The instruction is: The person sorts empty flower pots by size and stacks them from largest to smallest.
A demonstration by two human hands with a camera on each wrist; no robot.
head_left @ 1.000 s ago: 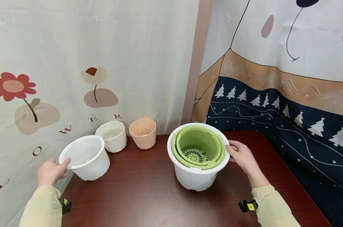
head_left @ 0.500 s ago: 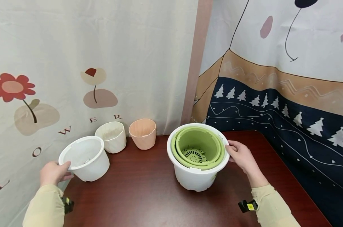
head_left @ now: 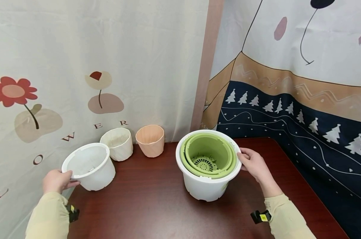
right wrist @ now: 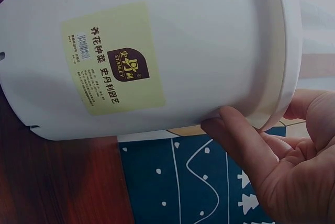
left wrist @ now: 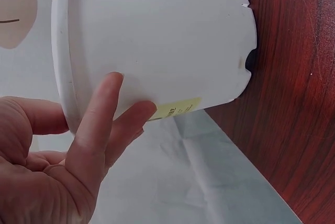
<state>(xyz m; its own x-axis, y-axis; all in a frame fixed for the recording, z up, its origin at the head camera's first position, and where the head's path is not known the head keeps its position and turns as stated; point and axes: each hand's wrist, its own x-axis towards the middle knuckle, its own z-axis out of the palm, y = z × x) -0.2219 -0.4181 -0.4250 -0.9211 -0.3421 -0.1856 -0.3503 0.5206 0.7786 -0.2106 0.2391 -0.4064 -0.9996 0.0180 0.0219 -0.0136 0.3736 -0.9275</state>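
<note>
At the table's left edge stands a white flower pot (head_left: 98, 176). My left hand (head_left: 56, 182) pinches its near-left rim, thumb on top and fingers along the outer wall, as the left wrist view shows with the fingers (left wrist: 99, 114) against the side. Right of centre is a larger white flower pot (head_left: 205, 187) with two green flower pots (head_left: 211, 149) nested inside, the inner one with a slotted bottom. My right hand (head_left: 255, 164) pinches its right rim, and in the right wrist view its fingers (right wrist: 235, 135) lie under the rim beside a yellow label (right wrist: 115, 59).
A cream pot (head_left: 122, 149) and a peach pot (head_left: 151, 149) stand at the back of the dark red table (head_left: 147, 205), close to a pale curtain (head_left: 156, 66). A dark blue patterned cloth (head_left: 287, 132) hangs along the right side.
My left hand has moved slightly right and taken a closer grip on the left pot's rim, its fingers now further under the pot. The right hand and both pots have stayed nearly still.
</note>
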